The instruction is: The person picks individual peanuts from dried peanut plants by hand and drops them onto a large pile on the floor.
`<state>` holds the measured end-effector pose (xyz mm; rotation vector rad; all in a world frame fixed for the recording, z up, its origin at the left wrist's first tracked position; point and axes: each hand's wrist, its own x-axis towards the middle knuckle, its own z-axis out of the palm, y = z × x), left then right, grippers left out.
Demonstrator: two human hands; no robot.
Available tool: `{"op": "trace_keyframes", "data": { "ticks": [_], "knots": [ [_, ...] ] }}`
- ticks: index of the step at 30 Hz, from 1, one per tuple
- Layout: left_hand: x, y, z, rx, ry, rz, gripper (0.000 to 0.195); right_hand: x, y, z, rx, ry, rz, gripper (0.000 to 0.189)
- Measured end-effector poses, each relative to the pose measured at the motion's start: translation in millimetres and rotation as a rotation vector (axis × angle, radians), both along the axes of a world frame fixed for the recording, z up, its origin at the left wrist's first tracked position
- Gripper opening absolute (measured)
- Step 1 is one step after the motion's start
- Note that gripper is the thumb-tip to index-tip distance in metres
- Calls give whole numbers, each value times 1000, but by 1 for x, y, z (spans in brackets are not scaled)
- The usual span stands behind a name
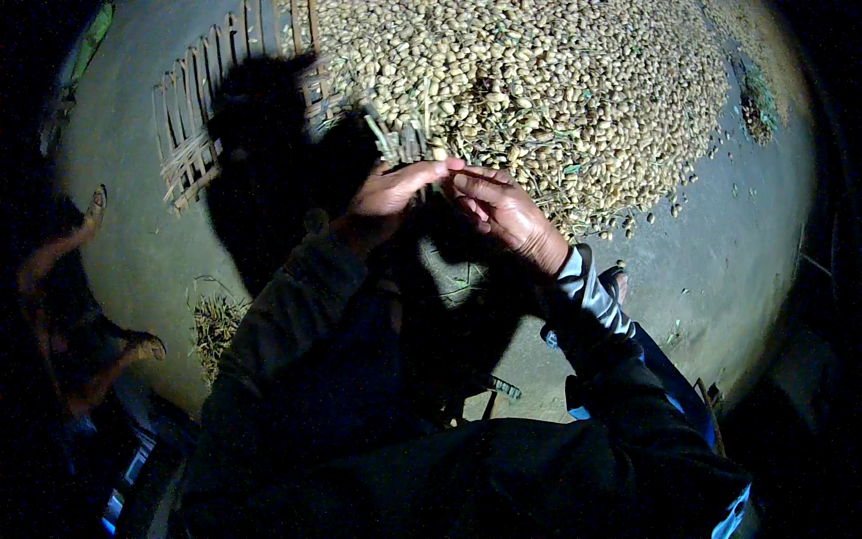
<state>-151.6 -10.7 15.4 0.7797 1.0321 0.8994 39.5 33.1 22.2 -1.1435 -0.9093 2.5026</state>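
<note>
A broad heap of unshelled peanuts (539, 87) covers the floor before me, with bits of stem and leaf mixed in. At its near edge my left hand (394, 192) is curled around a short bundle of dry stalks (404, 143), whose ends stick out above the fingers. One pale peanut (439, 149) shows beside these stalks, just above the left fingertips. My right hand (505, 210) meets the left one at the fingertips, thumb and fingers bent together. Whether something small is pinched there is hidden by the fingers.
A slatted bamboo basket or frame (192, 121) lies at upper left, partly in deep shadow. Another person's bare foot (145, 347) shows at left near a clump of dry plant scraps (215, 330). Green plant scraps (757, 101) lie right of the heap on the concrete floor (727, 222).
</note>
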Motion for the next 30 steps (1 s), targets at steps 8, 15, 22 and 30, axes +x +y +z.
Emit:
{"op": "trace_keyframes", "data": {
  "ticks": [8, 15, 22, 30],
  "knots": [
    [17, -12, 1, -54, 40, 93, 13, -6, -10, -12, 394, 39, -131, 14],
    [15, -25, -45, 423, 486, 82, 12, -13, -18, -20, 118, 51, -311, 16],
    [30, -21, 2, -115, 182, 275, 10, 13, 22, -29, 587, -348, -523, 16],
    [9, -24, -18, 375, 325, 45, 19, 134, 92, -70, 1406, -1001, 136, 40]
  ]
}}
